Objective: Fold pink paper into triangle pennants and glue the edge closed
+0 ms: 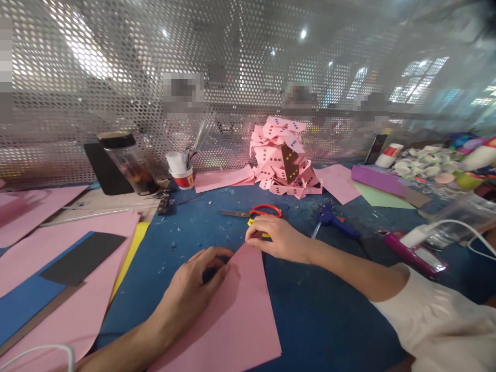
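Note:
A large pink paper lies on the blue table in front of me, its narrow end pointing away. My left hand grips its left edge between thumb and fingers. At the far tip of the paper, my right hand pinches the corner. Just beyond my right hand are scissors with red handles, blades pointing left, and something yellow partly hidden by my fingers.
A pile of pink folded papers with dots stands at the back. Pink sheets lie left, under blue and black strips. A blue glue gun and a magenta device are right; a jar and a cup stand back left.

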Tool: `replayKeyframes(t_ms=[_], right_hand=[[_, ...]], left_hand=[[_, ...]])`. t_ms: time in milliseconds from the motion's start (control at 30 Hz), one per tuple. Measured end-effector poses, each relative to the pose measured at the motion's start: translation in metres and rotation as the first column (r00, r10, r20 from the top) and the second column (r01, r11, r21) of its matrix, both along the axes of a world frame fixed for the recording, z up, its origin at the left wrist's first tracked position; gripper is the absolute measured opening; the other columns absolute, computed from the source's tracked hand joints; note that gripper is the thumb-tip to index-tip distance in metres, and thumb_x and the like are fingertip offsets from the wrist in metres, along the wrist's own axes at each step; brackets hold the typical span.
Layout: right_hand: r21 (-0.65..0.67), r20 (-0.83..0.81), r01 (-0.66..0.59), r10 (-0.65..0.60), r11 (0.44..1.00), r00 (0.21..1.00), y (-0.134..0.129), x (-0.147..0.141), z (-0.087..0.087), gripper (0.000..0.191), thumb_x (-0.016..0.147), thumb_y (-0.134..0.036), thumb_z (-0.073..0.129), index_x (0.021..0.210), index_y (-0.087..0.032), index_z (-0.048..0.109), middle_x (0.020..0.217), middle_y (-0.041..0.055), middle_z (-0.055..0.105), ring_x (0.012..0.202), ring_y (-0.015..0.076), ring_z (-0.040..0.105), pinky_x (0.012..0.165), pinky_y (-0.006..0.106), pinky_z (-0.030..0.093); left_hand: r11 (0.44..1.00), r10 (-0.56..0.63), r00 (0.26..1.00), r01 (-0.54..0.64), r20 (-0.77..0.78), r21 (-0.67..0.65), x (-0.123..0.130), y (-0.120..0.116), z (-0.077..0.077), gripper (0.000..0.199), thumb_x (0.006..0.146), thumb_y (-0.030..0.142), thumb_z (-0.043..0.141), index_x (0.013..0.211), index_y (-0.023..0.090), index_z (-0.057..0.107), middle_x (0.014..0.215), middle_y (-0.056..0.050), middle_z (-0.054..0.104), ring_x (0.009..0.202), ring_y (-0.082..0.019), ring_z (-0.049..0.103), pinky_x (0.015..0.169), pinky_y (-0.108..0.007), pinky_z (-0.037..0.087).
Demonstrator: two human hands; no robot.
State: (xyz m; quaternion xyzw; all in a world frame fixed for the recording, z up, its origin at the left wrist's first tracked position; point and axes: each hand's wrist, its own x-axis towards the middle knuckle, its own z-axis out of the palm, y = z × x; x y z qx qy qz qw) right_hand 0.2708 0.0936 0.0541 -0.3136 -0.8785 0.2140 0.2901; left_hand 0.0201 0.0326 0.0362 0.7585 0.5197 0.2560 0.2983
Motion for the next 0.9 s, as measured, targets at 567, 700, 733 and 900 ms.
replayKeyframes(t_ms=[567, 700, 733, 900], right_hand=[[0.071, -0.026, 0.099, -0.097, 0.993, 0.995, 0.0061, 0.0042, -0.0051, 0.008, 0.097, -0.019, 0.066, 0.09, -0.022, 0.067, 0.095, 0.0012, 0.073, 0.095, 0.0172, 0.067, 0.093, 0.034, 0.051], [0.093, -0.012, 0.085, -0.085, 0.992, 0.996, 0.0061, 0.0044, -0.0064, 0.007, 0.097, -0.019, 0.066, 0.091, -0.022, 0.067, 0.096, 0.0012, 0.074, 0.097, 0.0173, 0.066, 0.094, 0.034, 0.05], [0.1, -0.008, 0.082, -0.081, 0.992, 0.997, 0.0063, 0.0043, -0.0071, 0.007, 0.097, -0.019, 0.066, 0.091, -0.022, 0.067, 0.096, 0.0013, 0.074, 0.097, 0.0175, 0.066, 0.094, 0.034, 0.05], [0.125, 0.002, 0.057, -0.058, 0.991, 0.998, 0.0074, 0.0038, -0.0096, 0.008, 0.097, -0.017, 0.065, 0.091, -0.022, 0.067, 0.092, 0.0011, 0.073, 0.093, 0.0176, 0.065, 0.091, 0.033, 0.05]], left_hand=[[0.999, -0.041, 0.999, 0.042, 0.024, -0.024, -0.001, -0.0011, -0.0022, 0.033, 0.102, 0.044, 0.048, 0.124, 0.028, 0.066, 0.097, 0.001, 0.077, 0.088, -0.016, 0.073, 0.073, -0.026, 0.054], [0.999, -0.05, 0.998, 0.051, 0.039, -0.017, -0.0013, -0.001, -0.0042, 0.033, 0.101, 0.043, 0.049, 0.124, 0.027, 0.067, 0.095, 0.001, 0.077, 0.087, -0.016, 0.073, 0.071, -0.025, 0.054], [0.999, -0.051, 0.998, 0.051, 0.04, -0.014, -0.0013, -0.0009, -0.0045, 0.033, 0.101, 0.043, 0.05, 0.124, 0.028, 0.067, 0.096, 0.001, 0.077, 0.087, -0.017, 0.073, 0.071, -0.025, 0.054], [0.999, -0.049, 0.998, 0.049, 0.031, -0.017, -0.0019, 0.0004, -0.0068, 0.032, 0.101, 0.041, 0.05, 0.123, 0.028, 0.068, 0.096, 0.002, 0.078, 0.088, -0.017, 0.073, 0.07, -0.025, 0.054]])
